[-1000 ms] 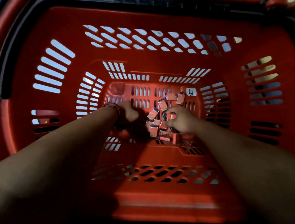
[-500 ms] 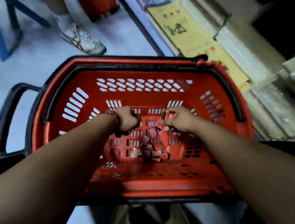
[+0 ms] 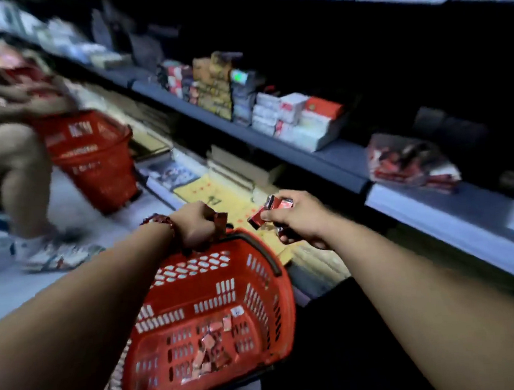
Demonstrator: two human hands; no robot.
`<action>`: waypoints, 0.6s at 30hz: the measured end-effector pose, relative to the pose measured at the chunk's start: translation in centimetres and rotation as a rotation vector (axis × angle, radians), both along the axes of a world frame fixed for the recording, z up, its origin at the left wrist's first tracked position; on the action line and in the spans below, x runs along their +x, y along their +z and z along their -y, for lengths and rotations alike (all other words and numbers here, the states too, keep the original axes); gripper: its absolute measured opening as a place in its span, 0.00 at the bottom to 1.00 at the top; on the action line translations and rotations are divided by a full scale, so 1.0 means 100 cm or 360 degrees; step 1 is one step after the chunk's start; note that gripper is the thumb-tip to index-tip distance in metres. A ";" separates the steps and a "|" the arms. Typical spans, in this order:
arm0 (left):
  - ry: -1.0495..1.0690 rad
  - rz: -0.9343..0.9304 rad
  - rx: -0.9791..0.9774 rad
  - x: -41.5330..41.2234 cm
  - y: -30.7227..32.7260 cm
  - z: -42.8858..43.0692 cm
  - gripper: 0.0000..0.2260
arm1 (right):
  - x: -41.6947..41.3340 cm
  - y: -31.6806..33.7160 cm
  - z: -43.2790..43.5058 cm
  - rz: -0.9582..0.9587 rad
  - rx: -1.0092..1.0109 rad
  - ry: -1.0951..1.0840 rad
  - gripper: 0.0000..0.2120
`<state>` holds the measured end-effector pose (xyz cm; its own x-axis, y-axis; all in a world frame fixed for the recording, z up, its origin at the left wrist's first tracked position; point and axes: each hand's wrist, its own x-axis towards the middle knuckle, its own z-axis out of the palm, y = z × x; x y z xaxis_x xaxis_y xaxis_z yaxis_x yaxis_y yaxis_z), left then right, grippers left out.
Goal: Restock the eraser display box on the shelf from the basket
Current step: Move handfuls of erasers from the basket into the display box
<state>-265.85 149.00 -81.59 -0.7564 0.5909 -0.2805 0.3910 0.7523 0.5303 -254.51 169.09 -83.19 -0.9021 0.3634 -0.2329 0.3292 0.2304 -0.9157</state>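
Each grip, left hand (image 3: pixel 197 224) and right hand (image 3: pixel 299 222), is clamped on erasers (image 3: pixel 276 207) over the basket's (image 3: pixel 195 292) far rim; an overfull handful could spill onto the floor (image 3: pixel 75 206).

basket (image 3: pixel 257 293) below hands | erasers (image 3: pixel 211 349) inside | shelf (image 3: pixel 323 158) right | second basket (image 3: pixel 93 158) far left

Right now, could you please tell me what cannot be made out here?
Head view:
Eraser display box: not identifiable among blurred, dark boxes on the shelf.
Held erasers: count hidden by fingers of left hand and right hand.
Loose erasers in the basket: too small, blurred.
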 end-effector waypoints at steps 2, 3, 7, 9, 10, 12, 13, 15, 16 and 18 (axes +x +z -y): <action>-0.0061 -0.0069 0.0097 0.013 0.028 -0.025 0.12 | 0.024 0.030 -0.019 -0.0104 0.0021 -0.0101 0.08; -0.0086 -0.0044 0.0161 0.020 0.040 -0.038 0.11 | 0.037 0.044 -0.027 -0.0139 0.0048 -0.0152 0.07; -0.0266 0.0028 0.0344 0.052 0.082 -0.088 0.12 | 0.084 0.088 -0.061 -0.0274 0.0192 -0.0346 0.08; -0.0366 0.0018 0.0460 0.070 0.099 -0.114 0.12 | 0.103 0.104 -0.075 -0.0321 0.0259 -0.0423 0.07; -0.0388 0.0008 0.0535 0.078 0.105 -0.127 0.11 | 0.111 0.112 -0.082 -0.0345 0.0261 -0.0468 0.07; -0.0374 -0.0031 0.0686 0.091 0.112 -0.153 0.09 | 0.123 0.124 -0.097 -0.0410 0.0294 -0.0570 0.08; -0.0359 -0.0029 0.0762 0.097 0.114 -0.165 0.08 | 0.126 0.129 -0.105 -0.0443 0.0341 -0.0634 0.07; -0.0365 0.0039 0.0899 0.105 0.113 -0.188 0.08 | 0.130 0.134 -0.123 -0.0512 0.0402 -0.0763 0.07; -0.0361 0.0079 0.0942 0.107 0.112 -0.198 0.08 | 0.131 0.134 -0.132 -0.0536 0.0403 -0.0821 0.07; -0.0331 0.0116 0.1000 0.109 0.110 -0.217 0.08 | 0.132 0.131 -0.150 -0.0535 0.0427 -0.0935 0.09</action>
